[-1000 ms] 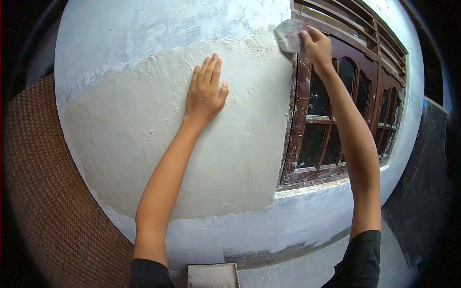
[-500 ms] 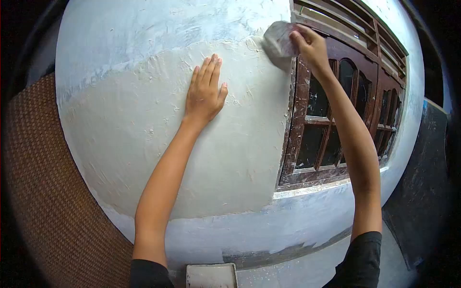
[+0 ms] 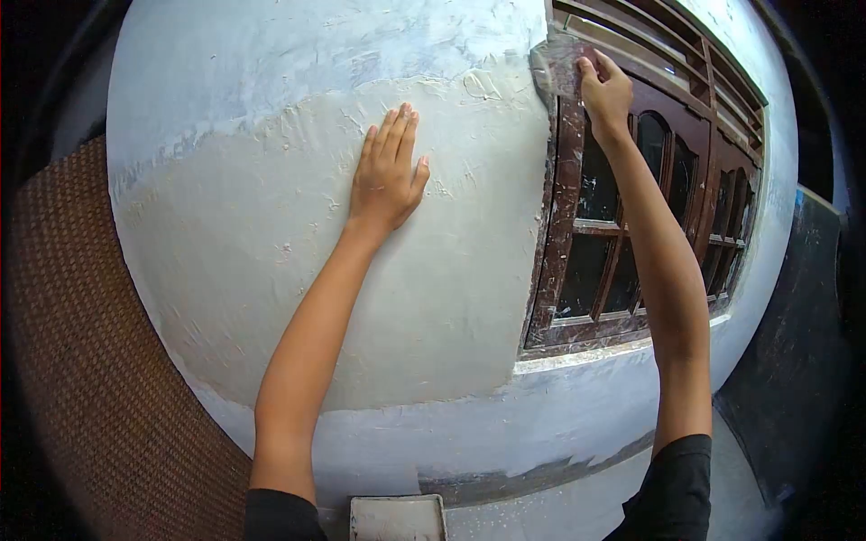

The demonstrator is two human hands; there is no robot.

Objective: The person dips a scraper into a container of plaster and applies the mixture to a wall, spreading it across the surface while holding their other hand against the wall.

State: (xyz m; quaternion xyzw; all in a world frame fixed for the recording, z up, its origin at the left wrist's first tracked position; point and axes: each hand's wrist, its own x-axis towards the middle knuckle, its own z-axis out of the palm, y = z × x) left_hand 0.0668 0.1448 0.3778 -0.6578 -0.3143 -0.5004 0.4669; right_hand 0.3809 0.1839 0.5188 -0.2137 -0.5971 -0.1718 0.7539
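Note:
My left hand (image 3: 388, 185) lies flat on the wall, fingers stretched upward over a broad patch of pale grey putty (image 3: 442, 298) with rough ridges. Up at the top left corner of the brown wooden window (image 3: 566, 194), my right hand (image 3: 608, 97) pinches a clear, smeared plastic scraper (image 3: 556, 70) between thumb and fingers. The scraper overlaps the edge where the putty meets the window frame. Above the patch, the wall (image 3: 298, 54) is streaked white and light blue.
A putty-smeared rectangular tray (image 3: 397, 498) sits below at the bottom edge. Woven brown matting (image 3: 99, 361) covers the left side. On the right leans a dark panel (image 3: 785, 334). Wooden slats (image 3: 658, 41) run above the window's glass panes.
My right hand has moved the scraper rightward, off the putty's upper right area and onto the window frame's corner. My left hand has stayed in place on the wall.

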